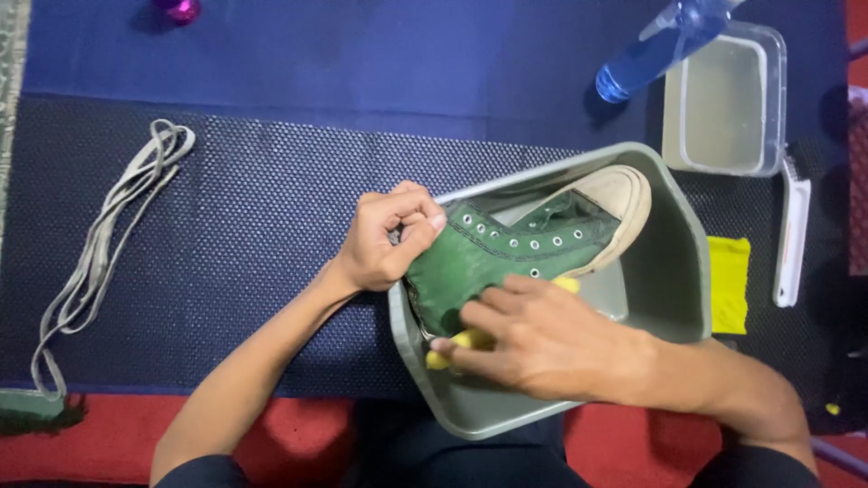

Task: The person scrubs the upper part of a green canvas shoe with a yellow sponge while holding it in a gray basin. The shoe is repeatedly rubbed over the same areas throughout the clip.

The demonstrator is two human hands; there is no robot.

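shoe: dark green canvas, silver eyelets, cream toe cap and sole
sponge: yellow — under the right hand
basin: grey-green
mat: dark navy, dotted texture; plain blue cloth beyond, far side
laces: pale grey, at left
cloth: bright yellow, at right
bottle: clear blue
tub: clear, cloudy water
brush: white
floor: red — near edge

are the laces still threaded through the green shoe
No, the green shoe shows bare eyelets, and the laces lie apart on the mat.
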